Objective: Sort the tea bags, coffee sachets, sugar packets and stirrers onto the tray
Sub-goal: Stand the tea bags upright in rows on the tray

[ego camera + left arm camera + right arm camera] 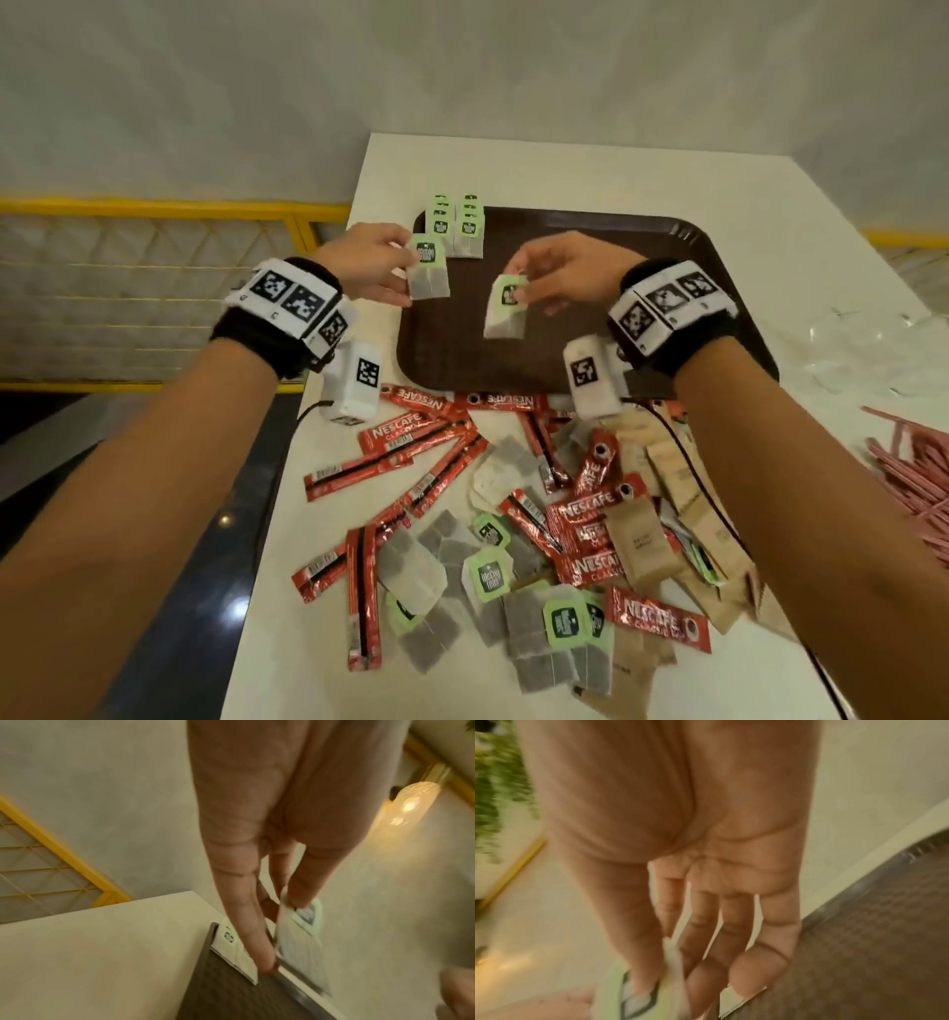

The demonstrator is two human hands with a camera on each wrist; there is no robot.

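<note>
Placing tea bags on the tray (pixel 667 288)

Each of your hands pinches one tea bag: left hand (pixel 367 264), right hand (pixel 575 270); lay both beside the tea bag rows (pixel 457 226) at the tray's far left corner; align tags.

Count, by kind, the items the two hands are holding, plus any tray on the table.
Green-tagged paper tea bags: 2, one pinched by the left hand, one by the right hand
Dark brown plastic tray: 1
Total: 3
</note>
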